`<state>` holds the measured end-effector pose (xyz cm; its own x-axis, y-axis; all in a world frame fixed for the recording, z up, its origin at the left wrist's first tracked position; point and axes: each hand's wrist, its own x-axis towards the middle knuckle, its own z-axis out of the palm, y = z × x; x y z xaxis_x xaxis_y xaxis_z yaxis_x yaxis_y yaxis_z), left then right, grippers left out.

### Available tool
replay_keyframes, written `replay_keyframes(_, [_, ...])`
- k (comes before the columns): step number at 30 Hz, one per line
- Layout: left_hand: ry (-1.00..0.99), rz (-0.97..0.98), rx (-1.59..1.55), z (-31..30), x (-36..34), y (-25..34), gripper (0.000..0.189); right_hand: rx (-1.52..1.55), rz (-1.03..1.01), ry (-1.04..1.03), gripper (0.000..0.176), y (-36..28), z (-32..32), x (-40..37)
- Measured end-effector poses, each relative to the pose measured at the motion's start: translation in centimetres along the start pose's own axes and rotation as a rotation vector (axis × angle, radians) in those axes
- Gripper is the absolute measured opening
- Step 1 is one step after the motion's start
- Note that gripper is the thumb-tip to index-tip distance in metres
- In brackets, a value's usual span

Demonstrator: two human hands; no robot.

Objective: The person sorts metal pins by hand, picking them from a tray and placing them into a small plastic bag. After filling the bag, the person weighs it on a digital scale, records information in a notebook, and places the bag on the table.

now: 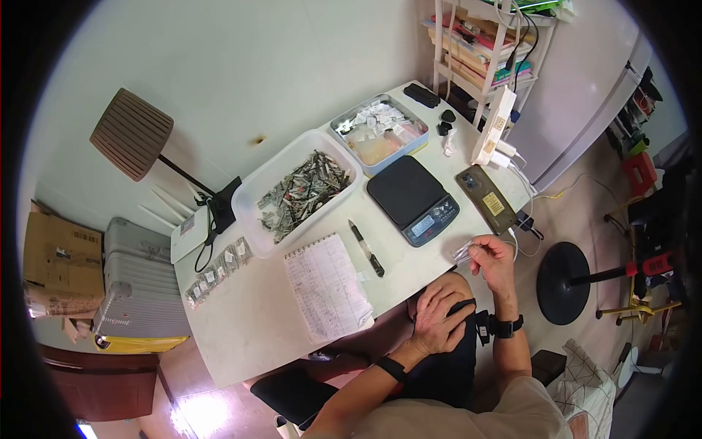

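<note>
At the edge of the table (241,322), right hand (493,265): thumb and fingertips pinching a small clear packet (462,254), contents unclear.
Left hand (439,322): fingers loosely spread on the knee (459,284).
Digital scale (409,192): just beyond the pinching fingers, to their left.
Smartphone (485,199): near, directly beyond them.
Pen (365,249): left of them.
Spiral notebook (327,289): farther left, past the pen.

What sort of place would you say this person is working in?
Probably a room at home with a small sorting or weighing workspace: a digital scale and a plastic tub of small parts share the table with a notebook, while suitcases stand beside it.
</note>
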<state>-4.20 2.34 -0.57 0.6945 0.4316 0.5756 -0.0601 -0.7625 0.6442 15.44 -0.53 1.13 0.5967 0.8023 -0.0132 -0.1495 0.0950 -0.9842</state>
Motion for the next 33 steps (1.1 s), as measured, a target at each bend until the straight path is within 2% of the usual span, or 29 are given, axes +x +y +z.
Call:
replay_keyframes(6, [-0.012, 0.008, 0.001, 0.1, -0.1, -0.2, 0.038, -0.032, 0.021, -0.001, 0.010, -0.4, 0.0, 0.3])
replay_keyframes(12, [-0.018, 0.012, 0.001, 0.2, -0.3, -0.4, 0.039, -0.063, -0.025, -0.044, 0.009, -2.7, 0.6, 2.2])
replay_keyframes(17, [-0.024, 0.014, -0.013, 0.2, -0.3, -0.6, 0.041, -0.207, -0.109, -0.141, 0.009, -4.7, 1.3, 4.8])
replay_keyframes(26, [-0.005, 0.028, -0.025, 0.1, 0.0, -0.7, 0.042, -0.279, -0.096, -0.270, 0.010, -7.8, 3.0, 9.0])
replay_keyframes(33, [-0.015, 0.020, -0.033, 0.1, -0.1, -0.9, 0.043, -0.285, -0.064, -0.293, 0.011, -8.7, 4.4, 11.1])
